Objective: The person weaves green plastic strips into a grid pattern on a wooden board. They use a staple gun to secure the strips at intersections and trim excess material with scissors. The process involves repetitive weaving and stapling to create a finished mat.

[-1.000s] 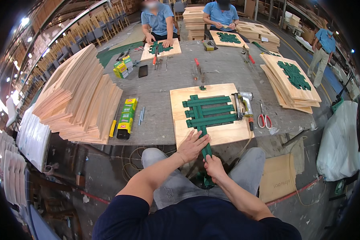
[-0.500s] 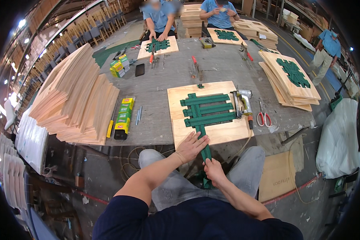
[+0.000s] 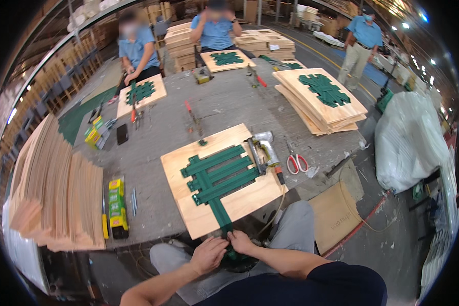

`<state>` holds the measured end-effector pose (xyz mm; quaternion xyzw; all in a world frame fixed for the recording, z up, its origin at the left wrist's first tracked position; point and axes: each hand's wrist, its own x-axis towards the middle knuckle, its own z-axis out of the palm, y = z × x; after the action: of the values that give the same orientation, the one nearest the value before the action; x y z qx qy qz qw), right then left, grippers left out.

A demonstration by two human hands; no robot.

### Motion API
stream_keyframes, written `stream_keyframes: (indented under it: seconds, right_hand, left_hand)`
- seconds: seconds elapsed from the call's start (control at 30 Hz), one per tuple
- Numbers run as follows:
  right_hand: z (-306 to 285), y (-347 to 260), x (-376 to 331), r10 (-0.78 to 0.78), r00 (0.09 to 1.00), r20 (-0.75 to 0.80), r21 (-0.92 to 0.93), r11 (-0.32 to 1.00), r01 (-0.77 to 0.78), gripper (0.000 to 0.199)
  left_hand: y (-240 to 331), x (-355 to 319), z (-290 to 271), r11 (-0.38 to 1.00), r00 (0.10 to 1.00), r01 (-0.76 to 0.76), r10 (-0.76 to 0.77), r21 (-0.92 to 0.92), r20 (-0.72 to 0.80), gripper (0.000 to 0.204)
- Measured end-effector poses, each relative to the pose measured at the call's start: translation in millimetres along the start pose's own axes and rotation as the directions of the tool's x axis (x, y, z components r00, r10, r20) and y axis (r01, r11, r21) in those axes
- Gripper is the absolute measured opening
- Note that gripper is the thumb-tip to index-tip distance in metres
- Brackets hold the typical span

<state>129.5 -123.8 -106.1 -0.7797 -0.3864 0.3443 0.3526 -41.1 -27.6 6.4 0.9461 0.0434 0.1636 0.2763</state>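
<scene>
A pale wooden board (image 3: 194, 220) lies on the table before me, its opening crossed by green woven straps (image 3: 224, 175). One lengthwise strap (image 3: 221, 214) passes through the crosswise ones and runs off the near edge toward my lap. Just past that edge, my right hand (image 3: 241, 242) pinches this strap. My left hand (image 3: 209, 254) is closed at its left side, fingers curled onto it; the fingertips are partly hidden. A pneumatic staple gun (image 3: 263, 149) with an air hose rests on the board's right side, and red-handled scissors (image 3: 296, 163) lie beside it.
Wooden panels (image 3: 61, 188) stack high at left, near green-yellow boxes (image 3: 117, 206). More boards (image 3: 319, 97) with green webbing pile at right. Two seated co-workers (image 3: 137, 48) (image 3: 217, 30) sit across the table; another person (image 3: 361, 43) stands beyond. A dark phone (image 3: 122, 134) lies at left.
My view has turned to the right. My left hand has left its flat spot on the strap over the board's edge and come down beside my right hand, which grips nearer the board.
</scene>
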Motion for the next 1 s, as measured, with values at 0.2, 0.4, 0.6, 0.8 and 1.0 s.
stream_keyframes:
  seconds: [0.2, 0.4, 0.6, 0.8, 1.0]
  right_hand:
    - [-3.2, 16.6, 18.4, -0.049, 0.984, 0.169, -0.039, 0.998, 0.056, 0.036]
    - [-2.6, 19.9, 44.4, -0.179, 0.957, 0.228, 0.065, 0.984, 0.168, 0.036]
    - [-1.4, 4.4, 35.8, -0.015, 0.943, 0.332, 0.084, 0.996, -0.014, 0.029]
    - [-72.4, -29.1, 7.8, -0.146, 0.938, 0.313, -0.285, 0.928, 0.239, 0.029]
    - [-249.3, -100.5, 100.7, 0.032, 0.931, -0.364, -0.186, 0.977, -0.107, 0.027]
  left_hand:
    - [-39.9, 15.5, 54.5, 0.709, 0.75, 0.66, -0.642, -0.247, 0.16, 0.062]
    - [-69.9, 43.6, 76.5, 0.834, 0.856, 0.506, -0.517, -0.219, 0.009, 0.056]
    - [-96.6, 30.7, 87.4, 0.924, 0.925, 0.38, -0.38, 0.035, -0.009, 0.049]
    - [-93.1, 37.7, 89.5, 0.929, 0.936, 0.348, -0.336, 0.125, -0.11, 0.044]
    - [-96.8, 34.1, 80.3, 0.923, 0.969, 0.214, -0.16, 0.32, -0.187, 0.056]
